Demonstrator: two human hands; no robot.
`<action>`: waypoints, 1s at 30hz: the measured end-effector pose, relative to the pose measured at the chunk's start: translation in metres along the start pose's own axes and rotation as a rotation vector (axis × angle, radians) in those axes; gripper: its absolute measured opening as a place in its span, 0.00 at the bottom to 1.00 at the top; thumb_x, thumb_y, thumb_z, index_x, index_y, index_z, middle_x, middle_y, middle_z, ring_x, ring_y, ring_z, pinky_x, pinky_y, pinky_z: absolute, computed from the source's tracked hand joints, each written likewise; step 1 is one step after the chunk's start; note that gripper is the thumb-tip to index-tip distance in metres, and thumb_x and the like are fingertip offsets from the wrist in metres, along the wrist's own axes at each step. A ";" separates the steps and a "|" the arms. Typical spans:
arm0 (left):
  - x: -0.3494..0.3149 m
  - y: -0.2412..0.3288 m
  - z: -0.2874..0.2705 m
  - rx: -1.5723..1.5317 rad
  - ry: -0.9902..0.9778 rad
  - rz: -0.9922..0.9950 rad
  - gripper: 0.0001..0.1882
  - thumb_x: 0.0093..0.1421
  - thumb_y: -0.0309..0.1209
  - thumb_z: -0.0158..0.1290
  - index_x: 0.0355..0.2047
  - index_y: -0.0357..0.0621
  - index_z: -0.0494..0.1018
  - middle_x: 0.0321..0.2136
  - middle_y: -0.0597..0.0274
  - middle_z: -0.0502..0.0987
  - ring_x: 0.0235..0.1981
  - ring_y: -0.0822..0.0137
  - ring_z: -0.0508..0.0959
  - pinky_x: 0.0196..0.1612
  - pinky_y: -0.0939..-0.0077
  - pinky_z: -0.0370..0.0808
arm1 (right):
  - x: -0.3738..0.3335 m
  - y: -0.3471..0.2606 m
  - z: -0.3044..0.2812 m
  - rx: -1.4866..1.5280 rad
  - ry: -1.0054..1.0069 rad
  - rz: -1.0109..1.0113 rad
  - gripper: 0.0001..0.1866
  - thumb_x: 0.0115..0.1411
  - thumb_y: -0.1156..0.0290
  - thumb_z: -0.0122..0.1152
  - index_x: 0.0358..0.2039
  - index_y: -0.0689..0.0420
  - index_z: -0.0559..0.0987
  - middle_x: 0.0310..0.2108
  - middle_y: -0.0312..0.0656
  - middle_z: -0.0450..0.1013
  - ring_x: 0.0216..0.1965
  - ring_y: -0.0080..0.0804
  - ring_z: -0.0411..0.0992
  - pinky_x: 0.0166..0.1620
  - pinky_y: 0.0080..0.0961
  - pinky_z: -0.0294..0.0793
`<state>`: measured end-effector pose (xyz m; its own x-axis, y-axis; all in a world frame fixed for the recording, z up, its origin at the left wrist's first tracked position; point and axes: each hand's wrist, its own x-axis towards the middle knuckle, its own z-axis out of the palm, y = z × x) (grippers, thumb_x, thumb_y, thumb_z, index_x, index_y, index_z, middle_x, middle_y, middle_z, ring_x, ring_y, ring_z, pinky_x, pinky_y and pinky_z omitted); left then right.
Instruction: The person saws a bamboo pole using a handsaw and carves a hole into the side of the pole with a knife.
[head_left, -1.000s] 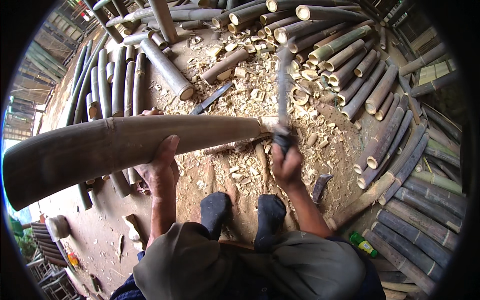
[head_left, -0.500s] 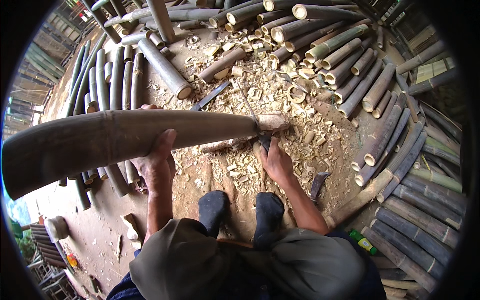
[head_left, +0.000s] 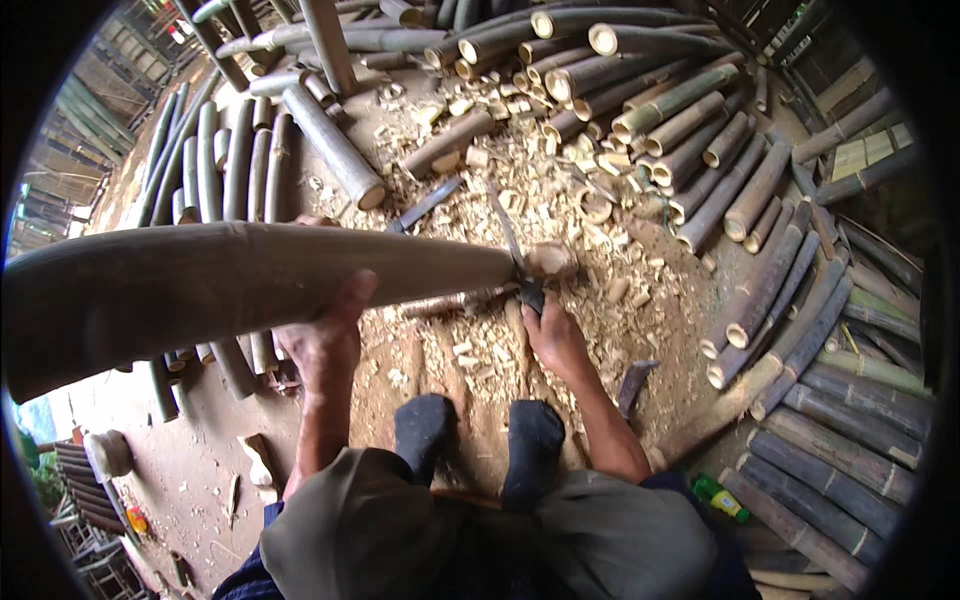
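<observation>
A thick, greyish-brown bamboo pole (head_left: pixel 240 275) lies across my view from the left edge to the middle. My left hand (head_left: pixel 325 335) is wrapped round it from below, the thumb on the near side and fingertips showing past the far side. My right hand (head_left: pixel 560 345) is closed on the dark handle of a knife (head_left: pixel 507 230), whose long blade points away from me. The blade stands right at the pole's narrow right end; whether it touches cannot be made out. A wooden block (head_left: pixel 553 260) shows just beyond that end.
Pale shavings (head_left: pixel 480 350) cover the ground before my feet. A second blade (head_left: pixel 428 205) lies beyond the pole, a curved one (head_left: pixel 633 385) by my right forearm. Cut bamboo lengths (head_left: pixel 690 110) are heaped far right, with more at left (head_left: pixel 235 165). A green bottle (head_left: pixel 720 497) lies near right.
The pole's wide left end has swung nearer and now runs out of view. My left hand has shifted slightly right with it. My right hand still grips the knife, a little lower in view.
</observation>
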<state>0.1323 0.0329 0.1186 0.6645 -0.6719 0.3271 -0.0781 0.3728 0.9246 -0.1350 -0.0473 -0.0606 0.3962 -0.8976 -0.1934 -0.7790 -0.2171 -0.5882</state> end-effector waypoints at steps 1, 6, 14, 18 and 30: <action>-0.004 0.000 0.001 0.016 0.018 -0.043 0.41 0.45 0.25 0.72 0.61 0.39 0.67 0.50 0.56 0.75 0.53 0.61 0.76 0.61 0.61 0.75 | -0.001 0.001 -0.007 0.057 0.019 -0.039 0.22 0.75 0.55 0.51 0.50 0.65 0.72 0.29 0.60 0.77 0.30 0.56 0.80 0.31 0.48 0.78; -0.005 -0.001 -0.023 -0.053 0.069 -0.065 0.41 0.46 0.23 0.70 0.61 0.38 0.67 0.52 0.55 0.75 0.53 0.61 0.76 0.62 0.62 0.75 | -0.015 -0.098 -0.100 0.401 -0.072 0.059 0.19 0.77 0.56 0.50 0.45 0.63 0.73 0.28 0.59 0.76 0.28 0.55 0.79 0.28 0.46 0.74; -0.002 -0.008 -0.009 0.076 -0.033 0.077 0.40 0.47 0.26 0.69 0.61 0.37 0.67 0.52 0.53 0.75 0.53 0.59 0.76 0.63 0.60 0.73 | -0.017 -0.017 0.000 -0.113 0.128 -0.051 0.27 0.77 0.49 0.44 0.52 0.66 0.70 0.20 0.59 0.76 0.23 0.56 0.80 0.24 0.51 0.79; 0.004 -0.003 -0.013 0.138 -0.006 0.084 0.40 0.44 0.27 0.71 0.59 0.36 0.69 0.52 0.55 0.75 0.53 0.60 0.76 0.62 0.61 0.74 | -0.003 -0.071 -0.067 0.124 -0.069 0.008 0.19 0.77 0.55 0.47 0.43 0.61 0.72 0.20 0.45 0.74 0.19 0.42 0.76 0.23 0.43 0.77; -0.007 -0.020 -0.014 0.292 -0.131 0.168 0.38 0.49 0.28 0.69 0.61 0.39 0.68 0.53 0.54 0.74 0.55 0.61 0.76 0.64 0.61 0.73 | -0.005 0.003 0.000 -0.071 0.250 -0.310 0.22 0.77 0.53 0.47 0.45 0.63 0.70 0.23 0.56 0.76 0.24 0.57 0.79 0.25 0.53 0.77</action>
<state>0.1399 0.0394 0.0949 0.5245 -0.7002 0.4844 -0.4001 0.2995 0.8661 -0.1387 -0.0435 -0.0616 0.4943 -0.8489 0.1871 -0.6761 -0.5107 -0.5310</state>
